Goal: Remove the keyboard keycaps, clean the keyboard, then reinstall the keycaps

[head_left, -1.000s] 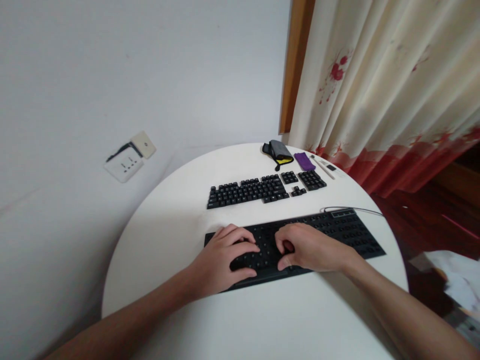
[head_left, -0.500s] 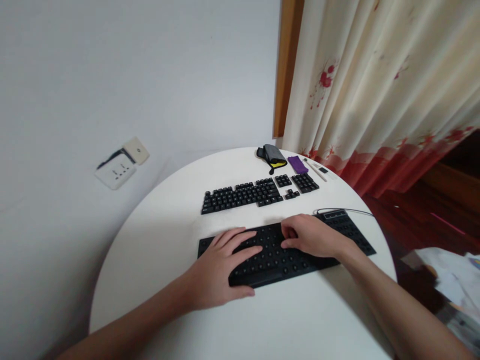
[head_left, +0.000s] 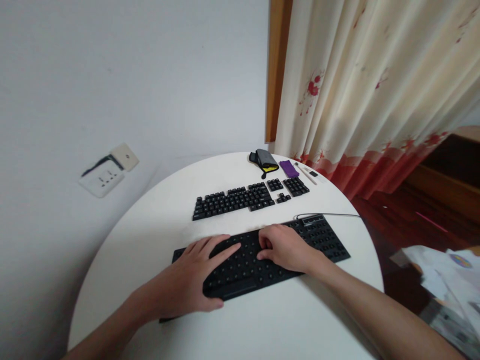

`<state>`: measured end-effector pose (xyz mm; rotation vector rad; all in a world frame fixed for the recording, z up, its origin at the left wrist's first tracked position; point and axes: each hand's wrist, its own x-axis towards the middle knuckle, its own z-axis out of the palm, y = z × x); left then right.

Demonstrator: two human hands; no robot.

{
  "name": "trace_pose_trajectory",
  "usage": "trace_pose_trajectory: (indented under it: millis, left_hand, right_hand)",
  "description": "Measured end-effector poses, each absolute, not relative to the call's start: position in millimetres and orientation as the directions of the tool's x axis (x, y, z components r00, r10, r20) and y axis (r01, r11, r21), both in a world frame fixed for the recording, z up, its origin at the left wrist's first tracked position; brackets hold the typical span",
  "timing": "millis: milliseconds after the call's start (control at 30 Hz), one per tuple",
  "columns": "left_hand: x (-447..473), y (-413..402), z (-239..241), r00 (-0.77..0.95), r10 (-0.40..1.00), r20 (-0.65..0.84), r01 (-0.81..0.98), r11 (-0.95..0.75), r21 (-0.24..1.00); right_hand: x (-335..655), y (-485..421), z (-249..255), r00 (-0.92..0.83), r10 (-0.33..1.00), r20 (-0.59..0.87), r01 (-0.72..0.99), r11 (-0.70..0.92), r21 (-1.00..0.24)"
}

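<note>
A black wired keyboard (head_left: 320, 240) lies slanted across the round white table (head_left: 262, 325). My left hand (head_left: 187, 282) rests flat on its left half, fingers stretched out and thumb at the front edge. My right hand (head_left: 287, 247) sits on the keyboard's middle with its fingers curled and tips pressed down; what is under them is hidden. Behind the keyboard, loose black keycaps (head_left: 232, 197) are laid out in rows like a keyboard, with a number-pad block (head_left: 296, 186) at their right end.
At the table's far edge lie a grey and yellow pouch (head_left: 265, 160), a purple cloth (head_left: 288, 168) and a thin white tool (head_left: 305, 173). The keyboard's cable (head_left: 333, 215) runs off to the right. A curtain (head_left: 356, 100) hangs on the right, and a wall socket (head_left: 103, 176) is on the left.
My right hand moved right along the keyboard and then back towards the middle. My left hand's fingers stretched out flat. The keyboard's left end now sits nearer to me, and the view shifted.
</note>
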<state>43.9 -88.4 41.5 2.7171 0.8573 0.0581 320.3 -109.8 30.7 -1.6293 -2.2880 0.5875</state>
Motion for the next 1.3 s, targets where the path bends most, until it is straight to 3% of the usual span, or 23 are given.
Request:
trace_pose_trajectory:
  millis: [167,333,667,967,1300]
  left_hand:
    - [42.5,-81.2,44.3,0.810,0.583,-0.062,0.567,-0.752,0.335]
    - [62.7,-67.9,45.8,0.674,0.731,0.102,0.657,-0.657,0.369]
    - [117.4,-34.2,39.5,0.603,0.794,0.074,0.724,-0.584,0.368]
    - [149.2,-11.5,29.3,0.564,0.826,-0.019,0.803,-0.543,0.244]
    - [147.2,-13.3,31.7,0.577,0.817,-0.022,0.806,-0.564,0.178]
  right_hand:
    - [317.0,-106.1,27.5,-0.299,0.954,0.019,0.800,0.261,-0.540]
    - [319.8,-88.5,20.6,-0.096,0.974,0.208,0.834,0.192,-0.518]
    - [315.2,-72.5,17.2,-0.057,0.996,0.071,0.946,0.077,-0.315]
    - [314.7,-67.2,14.7,-0.084,0.994,0.072,0.939,0.103,-0.328]
    - [310.1,-64.9,20.0,-0.109,0.990,0.090,0.941,0.132,-0.310]
